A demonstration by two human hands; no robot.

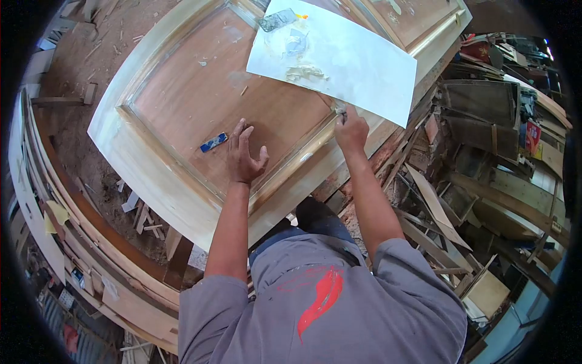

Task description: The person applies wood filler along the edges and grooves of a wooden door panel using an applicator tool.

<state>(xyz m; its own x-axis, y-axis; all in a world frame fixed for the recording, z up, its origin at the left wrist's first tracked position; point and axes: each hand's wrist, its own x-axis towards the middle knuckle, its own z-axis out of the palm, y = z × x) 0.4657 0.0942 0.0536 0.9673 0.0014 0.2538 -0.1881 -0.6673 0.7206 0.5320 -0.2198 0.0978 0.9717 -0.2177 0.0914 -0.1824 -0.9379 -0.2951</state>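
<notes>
A wooden door panel [182, 109] with raised moulding lies in front of me. My left hand [244, 155] rests on its brown inset, fingers spread and holding nothing. Just left of those fingertips is a small blue packet [213, 142]. Near the moulding on the right, my right hand [351, 130] is closed around a small greyish tool [341, 111], mostly hidden by the fingers. Beyond it, a white sheet [370, 79] lies across the panel, with a pale paste smear [306, 73] and a grey, smeared flat piece [277, 20] on it.
Long curved wooden boards [79, 200] stand along the left side. Wood scraps [145, 218] litter the dirt floor. To the right are piled frames and planks [479, 200], close to the panel's edge.
</notes>
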